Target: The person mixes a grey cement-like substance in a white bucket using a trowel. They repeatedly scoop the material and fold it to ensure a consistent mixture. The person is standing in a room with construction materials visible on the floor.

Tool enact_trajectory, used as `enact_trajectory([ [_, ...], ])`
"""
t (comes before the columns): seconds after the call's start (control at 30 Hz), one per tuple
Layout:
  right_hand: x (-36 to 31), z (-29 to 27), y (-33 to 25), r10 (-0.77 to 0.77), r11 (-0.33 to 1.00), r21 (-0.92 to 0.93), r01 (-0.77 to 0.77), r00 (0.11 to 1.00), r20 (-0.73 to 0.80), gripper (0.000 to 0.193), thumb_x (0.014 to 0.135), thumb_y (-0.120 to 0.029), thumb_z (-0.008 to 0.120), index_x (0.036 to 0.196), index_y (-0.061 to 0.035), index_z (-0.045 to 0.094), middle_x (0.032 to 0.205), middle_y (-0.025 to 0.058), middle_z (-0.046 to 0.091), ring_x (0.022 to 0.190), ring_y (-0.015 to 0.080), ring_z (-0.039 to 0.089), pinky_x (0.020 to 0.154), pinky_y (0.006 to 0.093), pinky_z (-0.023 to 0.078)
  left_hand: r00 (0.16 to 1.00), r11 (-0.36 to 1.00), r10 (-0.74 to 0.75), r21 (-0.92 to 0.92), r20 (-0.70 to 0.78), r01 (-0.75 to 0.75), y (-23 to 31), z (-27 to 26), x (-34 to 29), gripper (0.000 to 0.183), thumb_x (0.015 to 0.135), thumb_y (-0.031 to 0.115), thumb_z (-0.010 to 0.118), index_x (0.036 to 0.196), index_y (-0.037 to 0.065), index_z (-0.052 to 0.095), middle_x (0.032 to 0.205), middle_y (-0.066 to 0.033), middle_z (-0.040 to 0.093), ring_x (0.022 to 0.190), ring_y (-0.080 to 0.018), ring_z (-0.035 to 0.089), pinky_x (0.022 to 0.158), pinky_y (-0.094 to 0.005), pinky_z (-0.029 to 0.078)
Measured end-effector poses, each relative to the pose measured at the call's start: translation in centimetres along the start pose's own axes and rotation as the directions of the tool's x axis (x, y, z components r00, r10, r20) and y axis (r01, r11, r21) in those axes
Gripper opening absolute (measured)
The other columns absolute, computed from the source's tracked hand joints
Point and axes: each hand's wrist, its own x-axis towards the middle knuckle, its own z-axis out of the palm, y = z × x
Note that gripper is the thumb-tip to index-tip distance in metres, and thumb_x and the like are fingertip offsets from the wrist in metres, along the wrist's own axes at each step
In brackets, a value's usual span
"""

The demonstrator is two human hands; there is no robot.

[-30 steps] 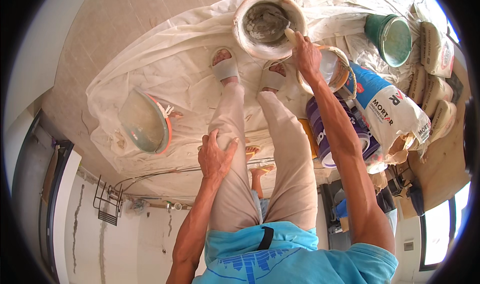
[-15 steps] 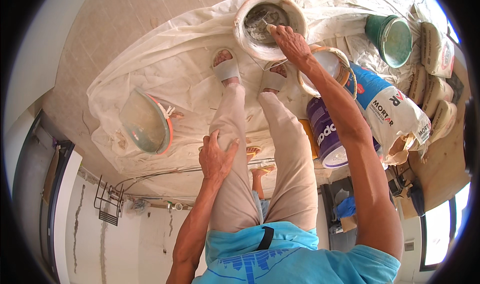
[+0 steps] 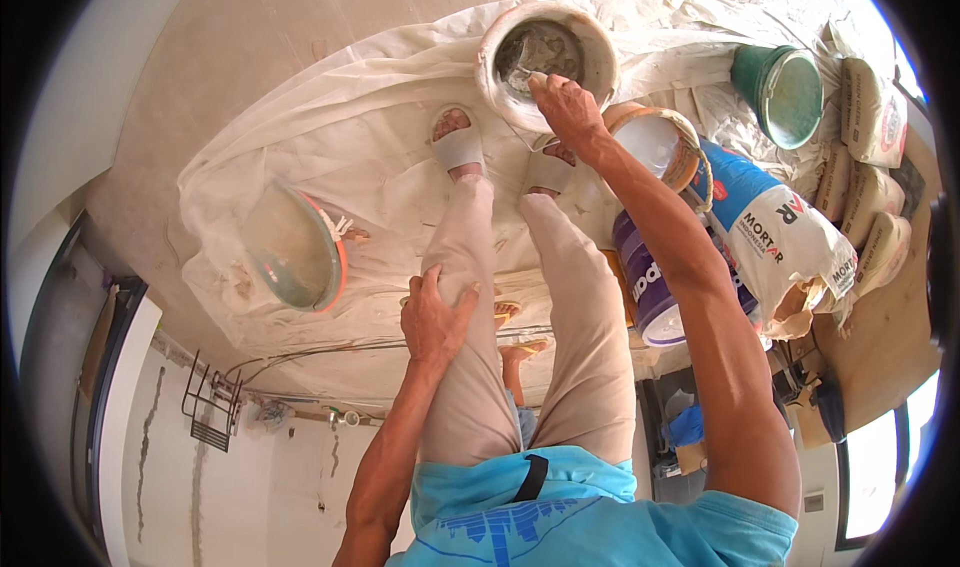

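Observation:
My right hand (image 3: 568,112) is closed round the handle of a trowel (image 3: 522,70) whose metal end dips into a pale, mortar-crusted bucket (image 3: 600,49). Wet grey mortar (image 3: 560,52) lies in the bottom of this bucket, and part of the blade is hidden in it. The bucket stands just beyond my sandalled feet, its wire handle hanging on the near side. My left hand (image 3: 437,317) rests on my left knee, fingers spread over the beige trouser leg, and holds nothing.
Right of my feet are a whitish bucket (image 3: 650,139), a purple pail (image 3: 645,267), a torn mortar bag (image 3: 790,232) and a green bucket (image 3: 790,97). Stacked sacks (image 3: 872,117) stand far right. A tub with an orange rim (image 3: 335,257) sits left on the drop cloth (image 3: 370,167). Another person's sandalled feet (image 3: 520,350) show between my legs.
My right hand and the trowel have shifted slightly left and toward me within the bucket. The whole view has moved a little; my left hand stays on the knee.

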Motion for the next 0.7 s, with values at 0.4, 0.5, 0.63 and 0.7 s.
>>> enact_trajectory([
  [0.4,-1.3,-0.2,1.4,0.036,0.998,0.055,-0.041,0.995,0.092,0.034,0.088,-0.005,0.067,0.121,-0.0113,0.061,0.101,0.0138,0.066,0.089,0.0304,0.074,0.067,0.0403,0.062,0.999,0.999,0.027,-0.041,-0.024,-0.028,-0.6,0.0,-0.2,0.073,0.083,0.049,0.075,0.135,0.002,0.057,0.122,-0.0214,0.060,0.105,-0.0438,0.063,0.094,-0.0499,0.050],
  [0.5,-0.9,-1.5,1.8,0.075,0.972,0.217,-0.088,0.995,0.069,0.041,0.083,0.001,0.067,0.122,-0.0126,0.062,0.100,0.0183,0.068,0.091,0.0348,0.073,0.069,0.0453,0.059,1.000,0.999,0.009,-0.035,-0.021,-0.010,-1.0,0.1,-1.0,0.072,0.083,0.049,0.075,0.135,0.002,0.057,0.121,-0.0212,0.060,0.105,-0.0434,0.063,0.093,-0.0495,0.050],
  [0.63,-1.8,-4.2,1.1,0.223,0.875,0.394,-0.280,0.957,0.185,0.053,0.078,0.006,0.061,0.126,-0.0159,0.064,0.085,0.0226,0.070,0.088,0.0428,0.071,0.074,0.0535,0.055,1.000,1.000,-0.004,-0.025,-0.020,0.004,-1.2,0.2,-0.6,0.072,0.083,0.049,0.074,0.134,0.001,0.057,0.121,-0.0218,0.060,0.105,-0.0431,0.063,0.093,-0.0492,0.050],
  [0.7,-3.3,-1.8,1.6,0.298,0.850,0.402,-0.341,0.940,0.166,0.059,0.077,0.005,0.061,0.131,-0.0166,0.064,0.087,0.0234,0.071,0.089,0.0437,0.071,0.077,0.0535,0.055,1.000,0.999,0.014,-0.032,-0.015,-0.014,-1.2,0.3,-0.6,0.072,0.083,0.048,0.075,0.135,0.002,0.057,0.120,-0.0216,0.060,0.105,-0.0428,0.063,0.093,-0.0492,0.050],
])
